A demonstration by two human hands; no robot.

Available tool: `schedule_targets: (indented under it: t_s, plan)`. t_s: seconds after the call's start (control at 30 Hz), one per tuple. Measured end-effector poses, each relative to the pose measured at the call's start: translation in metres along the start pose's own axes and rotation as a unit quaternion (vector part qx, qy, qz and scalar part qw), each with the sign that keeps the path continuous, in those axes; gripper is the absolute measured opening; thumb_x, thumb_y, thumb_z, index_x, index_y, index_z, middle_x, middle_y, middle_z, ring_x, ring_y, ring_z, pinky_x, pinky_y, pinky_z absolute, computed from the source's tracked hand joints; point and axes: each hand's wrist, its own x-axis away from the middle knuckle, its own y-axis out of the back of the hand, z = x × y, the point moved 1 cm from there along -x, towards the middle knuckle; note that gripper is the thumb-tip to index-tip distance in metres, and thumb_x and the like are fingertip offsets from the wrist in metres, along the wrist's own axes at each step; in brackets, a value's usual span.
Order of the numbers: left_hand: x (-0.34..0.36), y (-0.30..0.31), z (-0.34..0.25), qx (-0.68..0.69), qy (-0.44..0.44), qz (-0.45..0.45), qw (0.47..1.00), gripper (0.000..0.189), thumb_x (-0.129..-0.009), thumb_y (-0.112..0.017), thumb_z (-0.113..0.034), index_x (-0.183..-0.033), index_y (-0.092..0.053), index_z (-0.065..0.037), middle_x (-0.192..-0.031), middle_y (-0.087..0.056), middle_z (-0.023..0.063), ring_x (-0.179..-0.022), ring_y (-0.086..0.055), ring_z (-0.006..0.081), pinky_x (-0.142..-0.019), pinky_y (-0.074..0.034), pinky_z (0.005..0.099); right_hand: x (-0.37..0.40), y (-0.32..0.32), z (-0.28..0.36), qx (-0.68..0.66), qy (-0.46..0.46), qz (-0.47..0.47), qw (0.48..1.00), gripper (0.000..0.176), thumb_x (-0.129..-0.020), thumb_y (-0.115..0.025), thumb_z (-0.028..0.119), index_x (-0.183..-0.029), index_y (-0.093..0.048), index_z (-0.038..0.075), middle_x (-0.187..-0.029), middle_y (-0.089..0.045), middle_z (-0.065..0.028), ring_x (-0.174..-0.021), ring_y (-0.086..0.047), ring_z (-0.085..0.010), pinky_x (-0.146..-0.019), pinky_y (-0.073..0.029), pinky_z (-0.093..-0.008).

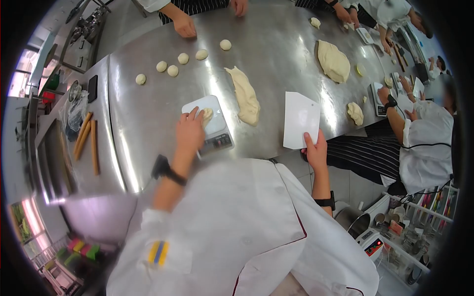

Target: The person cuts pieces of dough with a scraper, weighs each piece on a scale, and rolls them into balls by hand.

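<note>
My left hand [190, 130] is over a white digital scale [215, 127], its fingertips at a small piece of dough [208, 117] on the weighing plate. The fingers are bent against the dough's left side and partly cover it. In my right hand [316, 148] is a flat white dough scraper [301, 118], pinched by its lower corner and held up over the table's near edge. A long slab of dough [244, 96] lies on the steel table between the scale and the scraper. Several round dough balls [183, 58] sit farther off to the left.
A bigger slab of dough [334, 61] and a smaller lump [355, 113] lie to the right. Wooden rolling pins [94, 148], a plastic bag [74, 111] and a phone [93, 88] are on the left counter. Co-workers stand across the table and at the right, one hand [185, 25] resting near the dough balls.
</note>
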Motion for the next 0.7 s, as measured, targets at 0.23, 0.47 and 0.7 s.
schedule_targets:
  t_s: [0.23, 0.47, 0.7]
  plan:
    - [0.021, -0.022, 0.023, 0.221, 0.032, -0.103, 0.969, 0.071, -0.076, -0.049, 0.005, -0.145, -0.045, -0.009, -0.141, -0.052, 0.0111, -0.122, -0.049, 0.0299, -0.097, -0.045, 0.0364, -0.001, -0.002, -0.017, 0.033, -0.006, -0.003, 0.999, 0.027, -0.097, -0.062, 0.022, -0.109, -0.058, -0.001, -0.082, -0.066, -0.0078, -0.054, -0.057, -0.0093, -0.047, -0.048, -0.0244]
    - [0.037, -0.008, 0.025, 0.631, 0.312, -0.089, 0.704, 0.065, -0.090, -0.050, -0.005, -0.152, -0.030, -0.010, -0.142, -0.048, 0.0107, -0.109, -0.053, 0.0174, -0.091, -0.047, 0.0330, -0.007, -0.008, -0.052, 0.106, -0.074, -0.020, 0.991, 0.035, -0.096, -0.062, 0.025, -0.119, -0.053, -0.001, -0.076, -0.066, -0.0101, -0.049, -0.062, -0.0153, -0.046, -0.049, -0.0283]
    - [0.032, -0.001, 0.024, 0.496, 0.245, -0.055, 0.831, 0.049, -0.088, -0.062, -0.010, -0.136, -0.052, -0.007, -0.133, -0.056, 0.0106, -0.114, -0.054, 0.0161, -0.094, -0.048, 0.0345, -0.008, 0.000, -0.067, 0.249, -0.165, -0.017, 0.954, 0.052, -0.099, -0.052, 0.036, -0.139, -0.045, 0.004, -0.067, -0.065, -0.0139, -0.049, -0.063, -0.0239, -0.049, -0.051, -0.0369]
